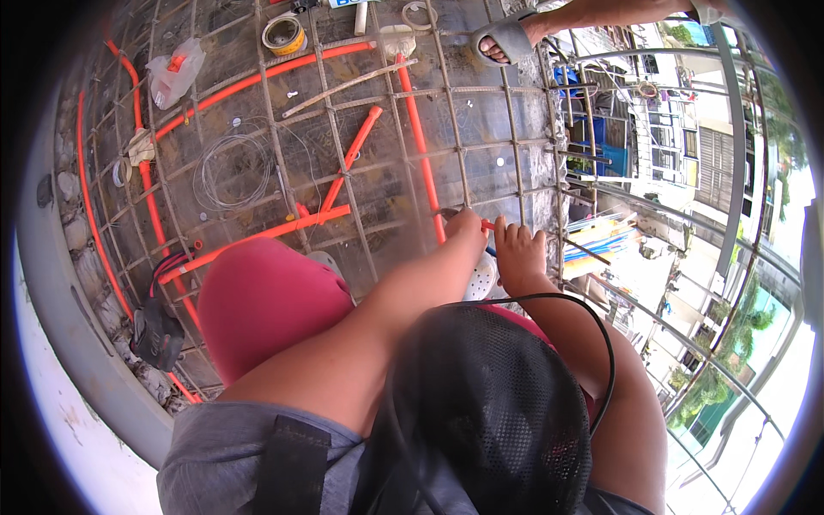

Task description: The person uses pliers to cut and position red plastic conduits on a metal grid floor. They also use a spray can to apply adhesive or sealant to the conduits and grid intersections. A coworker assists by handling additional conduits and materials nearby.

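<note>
My left hand (pixel 464 227) is closed, its fingers beside the lower end of an upright orange pipe (pixel 418 146). Just to its right, my right hand (pixel 522 257) has its fingers curled at a short red rod-like piece (pixel 487 225), which spans the gap between both hands. A bit of blue shows below that piece, and a dark grey edge shows by the left fingers. What exactly my left fingers grip is hidden. Under the hands I see my white perforated shoe (pixel 482 280).
A rebar grid (pixel 446 90) covers the dark deck, with more orange pipes (pixel 257 236), a wire coil (pixel 236 172), a tape roll (pixel 284 36) and a plastic bag (pixel 174 75). Another person's slippered foot (pixel 506 41) stands at top right. Scaffold poles (pixel 730 163) line the open edge at right.
</note>
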A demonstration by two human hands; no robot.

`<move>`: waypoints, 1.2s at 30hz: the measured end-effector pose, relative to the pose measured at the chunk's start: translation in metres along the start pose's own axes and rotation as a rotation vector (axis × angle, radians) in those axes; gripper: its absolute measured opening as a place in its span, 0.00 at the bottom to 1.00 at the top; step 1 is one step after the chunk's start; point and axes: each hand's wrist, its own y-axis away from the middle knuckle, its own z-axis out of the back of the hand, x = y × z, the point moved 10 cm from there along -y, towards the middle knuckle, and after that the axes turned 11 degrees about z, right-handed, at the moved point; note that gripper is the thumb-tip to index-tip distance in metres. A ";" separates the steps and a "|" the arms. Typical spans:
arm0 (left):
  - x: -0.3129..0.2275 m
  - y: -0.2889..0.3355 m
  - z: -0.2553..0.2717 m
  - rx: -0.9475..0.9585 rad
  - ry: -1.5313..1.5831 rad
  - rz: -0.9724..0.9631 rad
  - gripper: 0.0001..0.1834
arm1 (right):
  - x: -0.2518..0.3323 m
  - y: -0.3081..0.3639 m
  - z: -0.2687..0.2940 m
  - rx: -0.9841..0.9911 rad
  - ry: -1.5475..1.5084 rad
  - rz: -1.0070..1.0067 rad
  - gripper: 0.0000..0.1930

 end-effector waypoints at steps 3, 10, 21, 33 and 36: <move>0.002 0.006 0.001 0.011 -0.017 -0.009 0.14 | -0.005 0.000 -0.027 0.201 -0.295 -0.137 0.34; 0.001 0.026 0.005 0.178 -0.112 -0.048 0.20 | -0.025 -0.010 -0.060 0.439 -0.732 -0.016 0.35; 0.029 0.008 0.001 0.076 -0.018 0.097 0.21 | -0.005 0.006 -0.052 0.120 -0.538 -0.223 0.26; -0.091 0.070 0.021 -0.366 -1.423 -0.848 0.37 | 0.013 -0.005 -0.112 0.437 -1.068 -0.169 0.14; -0.085 0.034 0.047 -0.290 -1.263 -0.486 0.39 | 0.028 0.001 -0.137 0.668 -1.274 -0.188 0.14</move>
